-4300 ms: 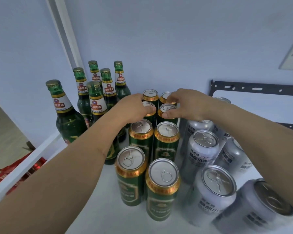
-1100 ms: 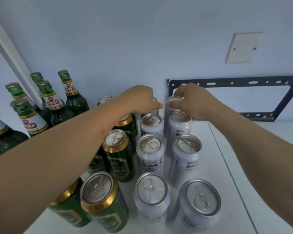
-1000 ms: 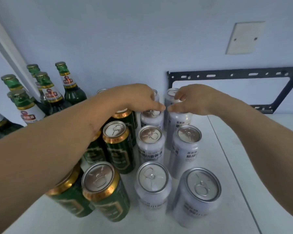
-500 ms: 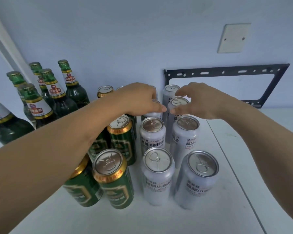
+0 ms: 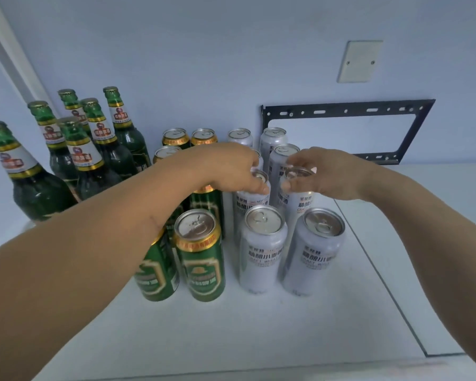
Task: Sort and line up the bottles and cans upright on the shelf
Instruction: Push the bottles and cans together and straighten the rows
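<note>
As both hands sit atop second-row silver cans: left hand (image 5: 231,169) fingers pinch left can's (image 5: 252,200) rim, right hand (image 5: 324,174) fingers pinch right can's (image 5: 297,200) rim; cans upright, directly below fingers.

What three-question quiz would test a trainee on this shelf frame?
1. True or false: every white can in view stands upright.
2. Which drinks stand farthest left? A) green cans B) green bottles C) white cans
3. What does the right hand hold by its top rim?

Key:
1. True.
2. B: the green bottles stand left of the green cans.
3. A white can in the second row; the left hand holds the top of its neighbour.
</note>
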